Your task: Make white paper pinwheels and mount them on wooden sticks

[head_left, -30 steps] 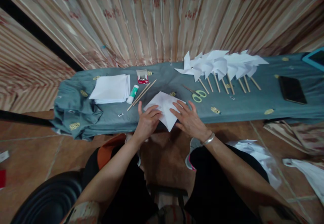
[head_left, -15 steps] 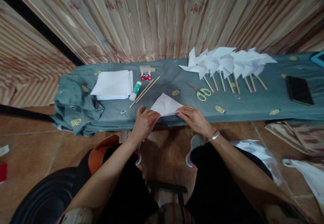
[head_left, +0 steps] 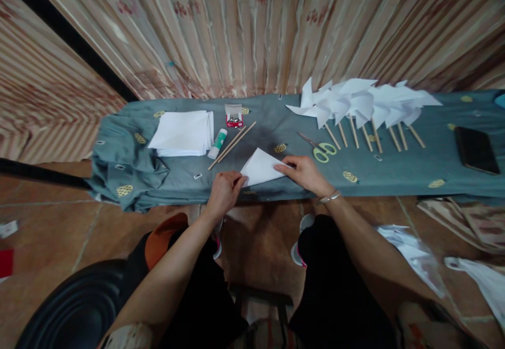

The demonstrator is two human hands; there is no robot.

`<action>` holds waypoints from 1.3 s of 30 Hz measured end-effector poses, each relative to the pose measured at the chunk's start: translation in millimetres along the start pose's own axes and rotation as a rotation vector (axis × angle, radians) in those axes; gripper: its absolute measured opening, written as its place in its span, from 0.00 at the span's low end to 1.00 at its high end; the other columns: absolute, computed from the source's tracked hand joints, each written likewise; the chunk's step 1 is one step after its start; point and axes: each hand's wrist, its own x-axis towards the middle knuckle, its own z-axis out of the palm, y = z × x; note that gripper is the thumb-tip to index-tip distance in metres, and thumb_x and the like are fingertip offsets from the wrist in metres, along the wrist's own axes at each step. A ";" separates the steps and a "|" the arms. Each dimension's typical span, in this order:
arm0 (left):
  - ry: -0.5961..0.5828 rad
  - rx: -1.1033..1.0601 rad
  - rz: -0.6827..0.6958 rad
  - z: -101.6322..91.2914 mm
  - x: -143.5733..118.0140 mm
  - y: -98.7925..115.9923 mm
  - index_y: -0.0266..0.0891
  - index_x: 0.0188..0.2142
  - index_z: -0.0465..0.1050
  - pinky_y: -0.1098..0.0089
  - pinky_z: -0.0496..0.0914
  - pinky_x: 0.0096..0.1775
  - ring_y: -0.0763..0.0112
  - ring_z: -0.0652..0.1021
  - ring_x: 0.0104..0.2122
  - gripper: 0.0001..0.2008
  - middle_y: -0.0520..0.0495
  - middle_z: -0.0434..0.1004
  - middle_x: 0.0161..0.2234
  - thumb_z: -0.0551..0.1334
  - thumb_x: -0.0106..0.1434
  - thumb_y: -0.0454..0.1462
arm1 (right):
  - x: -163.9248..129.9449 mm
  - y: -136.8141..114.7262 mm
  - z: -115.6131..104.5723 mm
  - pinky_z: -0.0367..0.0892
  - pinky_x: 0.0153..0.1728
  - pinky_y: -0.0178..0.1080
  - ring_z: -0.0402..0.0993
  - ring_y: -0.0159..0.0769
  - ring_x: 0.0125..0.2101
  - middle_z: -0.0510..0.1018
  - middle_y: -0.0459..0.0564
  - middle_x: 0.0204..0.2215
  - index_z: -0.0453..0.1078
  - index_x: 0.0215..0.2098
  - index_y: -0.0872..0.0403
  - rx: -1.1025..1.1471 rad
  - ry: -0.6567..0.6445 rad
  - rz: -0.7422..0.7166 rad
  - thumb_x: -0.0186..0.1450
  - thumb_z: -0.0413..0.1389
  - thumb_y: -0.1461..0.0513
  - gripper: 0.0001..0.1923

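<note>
The white paper sheet (head_left: 262,170), spread flat a second ago, is now doubled into a triangle on the bench (head_left: 398,178), its diagonal fold apparently formed. Left hand (head_left: 224,191) pinches its eight-o'clock corner, right hand (head_left: 306,173) its three-o'clock side; scissors (head_left: 316,145) lie at two o'clock.

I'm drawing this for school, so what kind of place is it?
Probably an indoor craft corner, maybe in a home: I can see white paper pinwheels on wooden sticks, green-handled metal scissors, and a beige pleated curtain with reddish patterns behind them.
</note>
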 end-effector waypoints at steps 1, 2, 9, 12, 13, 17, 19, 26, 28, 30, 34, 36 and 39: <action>-0.004 -0.004 -0.009 -0.8 0.4 0.7 0.36 0.26 0.74 0.68 0.63 0.33 0.69 0.73 0.26 0.14 0.47 0.76 0.25 0.57 0.67 0.37 | 1.9 1.5 -2.4 0.53 0.26 0.34 0.61 0.30 0.23 0.69 0.43 0.20 0.72 0.25 0.55 0.035 -0.032 -0.002 0.61 0.54 0.45 0.22; -0.008 -0.008 -0.017 -1.6 0.8 1.4 0.36 0.25 0.74 0.68 0.62 0.32 0.69 0.72 0.25 0.15 0.47 0.75 0.24 0.57 0.67 0.36 | 3.1 2.9 -4.7 0.53 0.25 0.34 0.61 0.30 0.23 0.68 0.43 0.19 0.71 0.24 0.55 0.058 -0.056 0.001 0.61 0.54 0.45 0.22; -0.020 0.002 -0.020 -2.9 0.8 2.6 0.36 0.24 0.73 0.68 0.61 0.31 0.70 0.71 0.25 0.15 0.47 0.74 0.24 0.57 0.67 0.36 | -5.8 0.1 -6.1 0.54 0.25 0.35 0.62 0.31 0.21 0.70 0.43 0.18 0.70 0.22 0.54 -0.066 0.009 0.099 0.60 0.56 0.50 0.17; -0.014 -0.005 -0.052 -2.6 1.2 2.2 0.36 0.29 0.76 0.68 0.63 0.33 0.69 0.73 0.27 0.11 0.47 0.77 0.27 0.59 0.65 0.36 | -11.2 -4.2 -2.4 0.56 0.26 0.35 0.66 0.32 0.22 0.73 0.44 0.19 0.71 0.23 0.53 -0.126 0.058 0.125 0.60 0.58 0.52 0.15; -0.013 -0.008 -0.067 -2.6 1.7 2.1 0.36 0.30 0.76 0.68 0.64 0.34 0.68 0.74 0.28 0.09 0.46 0.78 0.28 0.60 0.65 0.37 | -11.9 -5.2 -1.1 0.57 0.28 0.35 0.67 0.32 0.23 0.75 0.45 0.21 0.71 0.23 0.53 -0.148 0.073 0.114 0.60 0.58 0.53 0.14; -0.010 -0.012 -0.108 -2.1 4.0 1.8 0.36 0.33 0.78 0.67 0.66 0.36 0.66 0.76 0.30 0.08 0.44 0.80 0.31 0.61 0.64 0.37 | -9.0 -5.8 2.4 0.61 0.33 0.36 0.73 0.35 0.29 0.79 0.48 0.28 0.72 0.24 0.53 -0.206 0.093 0.055 0.61 0.58 0.57 0.11; -0.012 -0.015 -0.123 -1.9 4.9 1.2 0.35 0.34 0.78 0.67 0.67 0.37 0.65 0.77 0.31 0.09 0.44 0.80 0.32 0.60 0.64 0.37 | -5.6 -4.9 3.0 0.61 0.33 0.36 0.73 0.35 0.29 0.80 0.48 0.28 0.72 0.24 0.52 -0.208 0.092 0.060 0.62 0.58 0.57 0.11; -0.009 0.042 -0.154 -1.9 8.4 1.0 0.35 0.34 0.78 0.66 0.67 0.37 0.65 0.77 0.30 0.10 0.44 0.81 0.31 0.59 0.65 0.37 | 3.4 -6.8 2.0 0.59 0.28 0.35 0.71 0.34 0.24 0.79 0.46 0.23 0.73 0.23 0.52 -0.227 0.088 0.158 0.61 0.60 0.55 0.12; -0.016 0.073 -0.153 -2.3 9.5 1.5 0.35 0.33 0.78 0.65 0.67 0.39 0.64 0.77 0.31 0.11 0.44 0.81 0.31 0.59 0.66 0.38 | 4.2 -8.5 1.6 0.58 0.28 0.35 0.71 0.34 0.24 0.79 0.46 0.23 0.73 0.23 0.52 -0.242 0.076 0.181 0.61 0.60 0.55 0.12; -0.024 0.101 -0.150 -2.7 10.2 1.7 0.36 0.32 0.78 0.63 0.67 0.41 0.63 0.77 0.32 0.11 0.44 0.81 0.30 0.59 0.66 0.38 | 4.3 -9.7 1.4 0.58 0.28 0.35 0.71 0.34 0.24 0.79 0.46 0.23 0.73 0.23 0.52 -0.254 0.076 0.191 0.60 0.60 0.56 0.11; -0.029 0.122 -0.139 -2.7 10.3 0.4 0.37 0.31 0.77 0.61 0.65 0.44 0.61 0.78 0.34 0.12 0.44 0.82 0.31 0.59 0.66 0.40 | 3.6 -10.3 1.8 0.58 0.28 0.36 0.71 0.34 0.24 0.78 0.47 0.23 0.73 0.23 0.52 -0.265 0.078 0.190 0.60 0.60 0.55 0.12; -0.029 0.123 -0.134 -2.1 10.6 -0.4 0.38 0.31 0.77 0.60 0.65 0.45 0.61 0.78 0.34 0.12 0.44 0.82 0.32 0.59 0.66 0.40 | 3.4 -10.1 2.4 0.57 0.27 0.36 0.70 0.34 0.23 0.78 0.47 0.23 0.73 0.23 0.52 -0.264 0.079 0.179 0.60 0.60 0.55 0.12; -0.027 0.140 -0.136 -1.2 11.5 -0.6 0.38 0.30 0.77 0.60 0.65 0.46 0.61 0.78 0.33 0.12 0.44 0.82 0.31 0.59 0.66 0.41 | 3.6 -9.8 3.4 0.57 0.27 0.35 0.70 0.34 0.24 0.78 0.47 0.23 0.73 0.23 0.52 -0.266 0.094 0.167 0.60 0.59 0.56 0.11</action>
